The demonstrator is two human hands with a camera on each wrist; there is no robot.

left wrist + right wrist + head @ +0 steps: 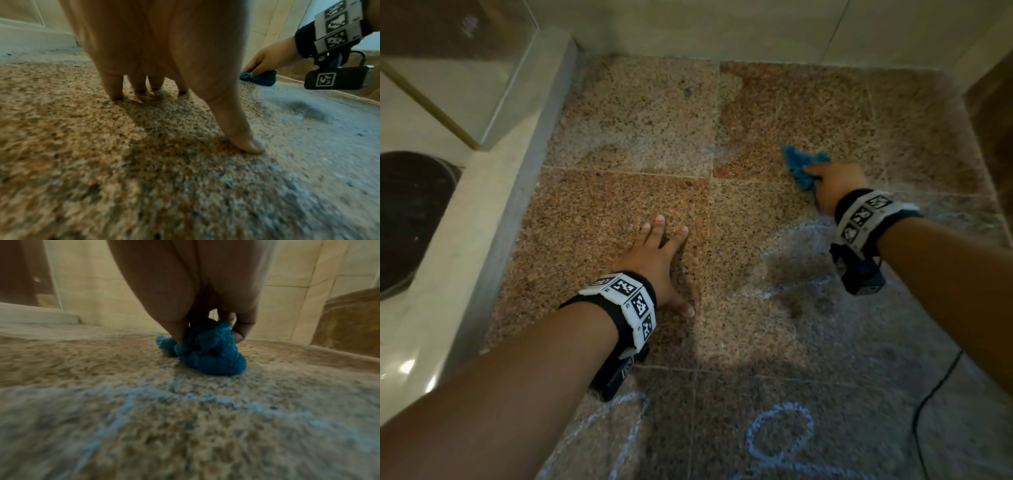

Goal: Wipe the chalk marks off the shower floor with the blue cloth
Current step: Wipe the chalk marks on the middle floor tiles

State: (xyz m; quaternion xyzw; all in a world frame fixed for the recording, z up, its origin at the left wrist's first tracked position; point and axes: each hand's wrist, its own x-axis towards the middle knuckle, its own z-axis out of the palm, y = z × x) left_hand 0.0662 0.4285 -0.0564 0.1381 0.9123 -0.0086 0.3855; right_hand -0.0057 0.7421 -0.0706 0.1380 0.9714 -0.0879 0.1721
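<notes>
A: Where is the blue cloth (803,168)?
B: Bunched on the far right granite tile of the shower floor (637,116), gripped by the curled fingers of the right hand (837,186)

A: And the left hand (655,260)?
B: Spread, fingertips and thumb pressed on the floor, holding nothing

A: The chalk marks (780,435)?
B: Pale blue loops and smears on the near tiles, well apart from the cloth

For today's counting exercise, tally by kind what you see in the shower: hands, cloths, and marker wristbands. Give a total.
Hands: 2 (left hand, right hand)
Blue cloth: 1
Marker wristbands: 2 (left wristband, right wristband)
Total: 5
</notes>
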